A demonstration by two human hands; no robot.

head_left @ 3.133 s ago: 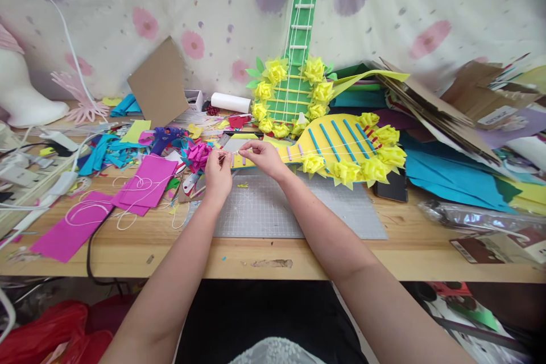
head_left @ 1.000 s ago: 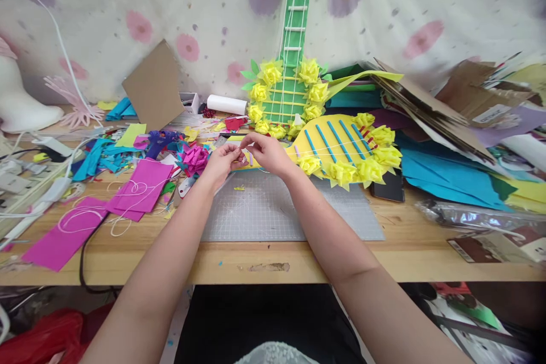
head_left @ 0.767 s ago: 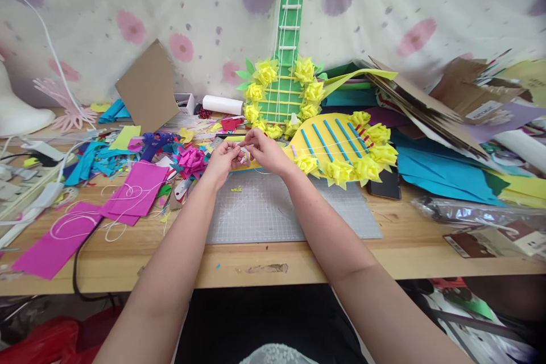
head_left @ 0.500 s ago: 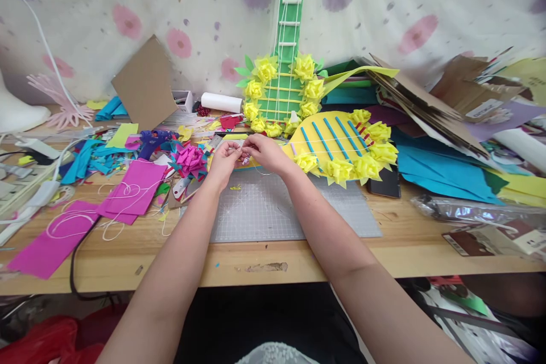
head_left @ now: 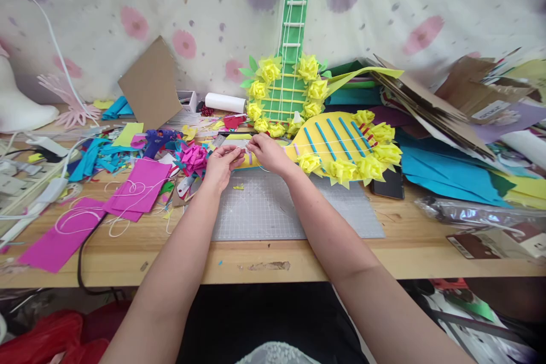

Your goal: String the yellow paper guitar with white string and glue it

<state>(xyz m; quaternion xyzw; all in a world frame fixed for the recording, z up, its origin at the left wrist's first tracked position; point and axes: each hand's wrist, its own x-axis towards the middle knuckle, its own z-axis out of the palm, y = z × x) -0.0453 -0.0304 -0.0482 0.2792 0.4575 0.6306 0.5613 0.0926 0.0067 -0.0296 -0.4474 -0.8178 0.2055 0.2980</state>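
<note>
A yellow paper guitar (head_left: 305, 125) with blue strips and yellow paper flowers lies on its side across the grey cutting mat (head_left: 264, 210). Over its narrow neck, both hands meet with fingertips a little apart. My left hand (head_left: 222, 166) pinches white string (head_left: 246, 150) at the neck's left end. From the right, my right hand (head_left: 269, 153) is closed, pinching the same string. A loop of it hangs below the right fingers, and a stretch runs over the guitar body. The fingertips partly hide the string and the neck.
Behind stands a green paper guitar (head_left: 294, 23) with yellow flowers. At left lie a magenta paper flower (head_left: 193, 158), a blue glue gun (head_left: 160, 141), magenta sheets (head_left: 139, 187) and loose string. Blue paper (head_left: 447, 173), cardboard (head_left: 435, 105) and a phone-like black slab (head_left: 388, 183) are at right.
My fingertips have drawn slightly apart, the left hand lower and the right hand a little to the right. The whole view has shifted slightly.
</note>
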